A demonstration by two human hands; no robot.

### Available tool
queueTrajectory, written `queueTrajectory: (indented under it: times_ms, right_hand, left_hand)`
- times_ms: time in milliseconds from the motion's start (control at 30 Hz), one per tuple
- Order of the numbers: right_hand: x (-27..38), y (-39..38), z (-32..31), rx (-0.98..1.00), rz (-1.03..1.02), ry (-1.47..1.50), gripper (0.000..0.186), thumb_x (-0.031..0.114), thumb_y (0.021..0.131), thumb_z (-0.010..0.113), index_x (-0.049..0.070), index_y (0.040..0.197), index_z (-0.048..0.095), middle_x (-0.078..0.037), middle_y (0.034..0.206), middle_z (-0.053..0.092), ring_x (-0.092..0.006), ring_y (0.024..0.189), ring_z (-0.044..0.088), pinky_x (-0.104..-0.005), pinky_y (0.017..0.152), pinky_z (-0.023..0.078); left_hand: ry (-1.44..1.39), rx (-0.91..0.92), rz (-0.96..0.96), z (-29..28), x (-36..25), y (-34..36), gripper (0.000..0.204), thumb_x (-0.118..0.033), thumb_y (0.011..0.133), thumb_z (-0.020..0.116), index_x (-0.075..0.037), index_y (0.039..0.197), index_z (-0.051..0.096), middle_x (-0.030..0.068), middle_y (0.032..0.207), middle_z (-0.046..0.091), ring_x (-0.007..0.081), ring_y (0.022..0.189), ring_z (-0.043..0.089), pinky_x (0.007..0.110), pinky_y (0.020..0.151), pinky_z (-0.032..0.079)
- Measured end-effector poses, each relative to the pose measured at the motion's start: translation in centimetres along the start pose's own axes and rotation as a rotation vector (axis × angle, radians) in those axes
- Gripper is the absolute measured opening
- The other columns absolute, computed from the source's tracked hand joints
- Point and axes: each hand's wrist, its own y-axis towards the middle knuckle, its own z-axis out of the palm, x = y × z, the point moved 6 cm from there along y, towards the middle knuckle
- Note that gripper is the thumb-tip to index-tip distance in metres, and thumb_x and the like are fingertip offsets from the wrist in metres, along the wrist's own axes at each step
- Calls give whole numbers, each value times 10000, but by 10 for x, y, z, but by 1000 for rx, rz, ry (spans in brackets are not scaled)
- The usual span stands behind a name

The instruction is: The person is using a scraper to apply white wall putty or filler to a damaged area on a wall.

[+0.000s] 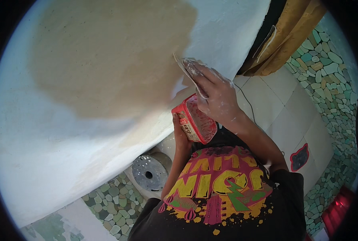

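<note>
My right hand [219,94] is closed on a thin, pale, flat scraper [179,65], smeared with white paste like my fingers, and holds it upright close to the white wall [58,156] with its large beige patch [106,60]. Just below, my left hand [179,132] grips a red plastic tub [201,116] with pale residue inside, tilted so its open top faces right. The tub is partly behind my right hand.
Ochre cloth [291,28] hangs at upper right. A grey round object with a centre hole [151,180] lies below the wall. A dark red-edged object [299,156] and a thin cord [251,104] lie on pale tiles [283,112]. Pebble mosaic [323,68] borders the tiles.
</note>
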Motion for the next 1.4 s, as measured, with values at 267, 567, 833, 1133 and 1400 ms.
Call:
queueTrajectory:
  times_ms: [267,567,833,1133,1400]
  right_hand:
    - [-29,8,-10,-130,-3,-157,454,210,739,758,154,1180,670,-61,1463,468,-366,1204,524,-554,1041,340]
    - [-18,-4,0,17,-45,-231,389,245,782,713,201,1168,698,-40,1408,514,-341,1282,433,-554,1025,318]
    - [-17,-10,27,-94,-252,-272,369,227,784,678,184,1148,716,-62,1352,560,-282,1259,489,-491,1013,367]
    - [9,10,-12,-56,-239,-177,410,235,774,679,162,1177,695,-63,1333,572,-281,1203,539,-504,1029,374]
    - [-9,-16,9,7,-223,-218,397,198,778,694,163,1173,693,-70,1324,589,-271,1172,573,-489,987,412]
  left_hand:
    - [41,26,-40,6,2,3,616,-561,1013,366,-67,1364,476,125,1278,607,238,1144,613,395,970,515]
    - [21,0,-44,1,1,4,612,-554,1013,381,-65,1370,468,127,1289,599,242,1137,616,395,973,513]
    - [44,15,-16,1,1,11,610,-547,1017,374,-60,1373,464,129,1300,593,242,1148,609,402,982,506]
    - [-8,24,-4,0,3,5,610,-549,1018,370,-63,1373,467,125,1298,595,243,1146,609,397,979,505]
    - [-56,1,-17,-5,8,4,604,-545,1016,376,-61,1365,471,130,1289,604,244,1141,617,396,979,508]
